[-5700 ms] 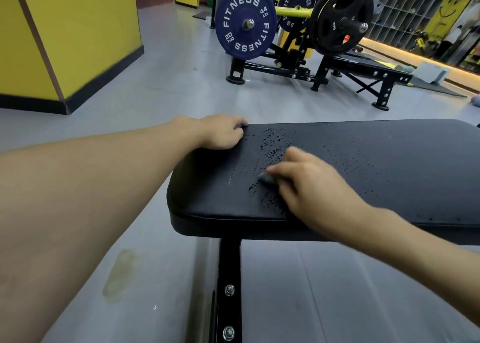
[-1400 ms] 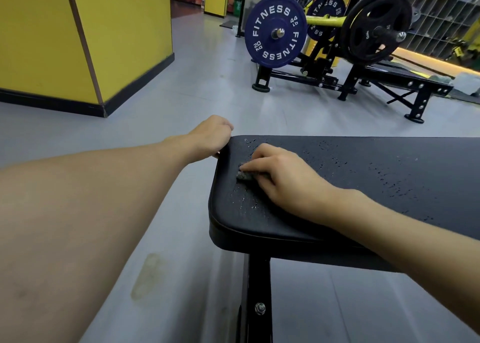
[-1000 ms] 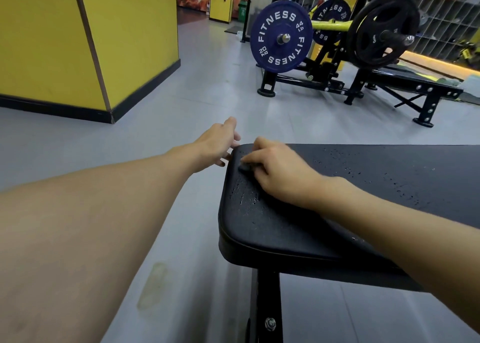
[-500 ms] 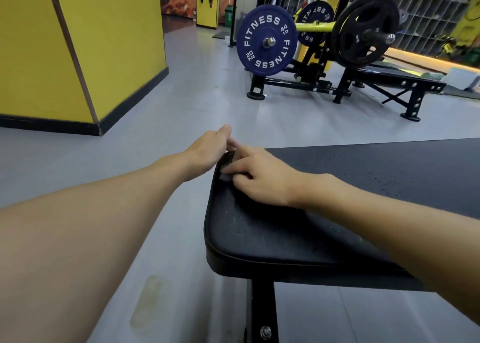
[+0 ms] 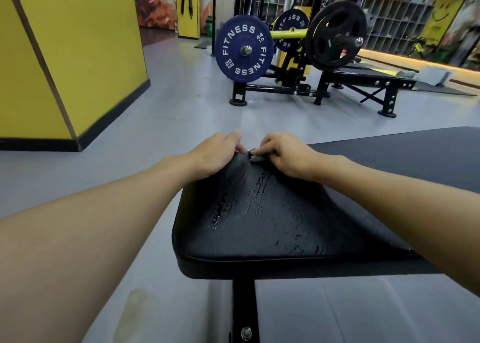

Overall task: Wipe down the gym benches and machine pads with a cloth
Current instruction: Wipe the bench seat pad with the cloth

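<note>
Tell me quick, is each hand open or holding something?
Left hand: open, resting on the far corner of the bench pad.
Right hand: closed on the small grey cloth, pressing it to the pad.

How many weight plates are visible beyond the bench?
3: a large blue plate on the left, a second blue plate partly hidden behind it, and a black plate on the right. More may be hidden.
</note>
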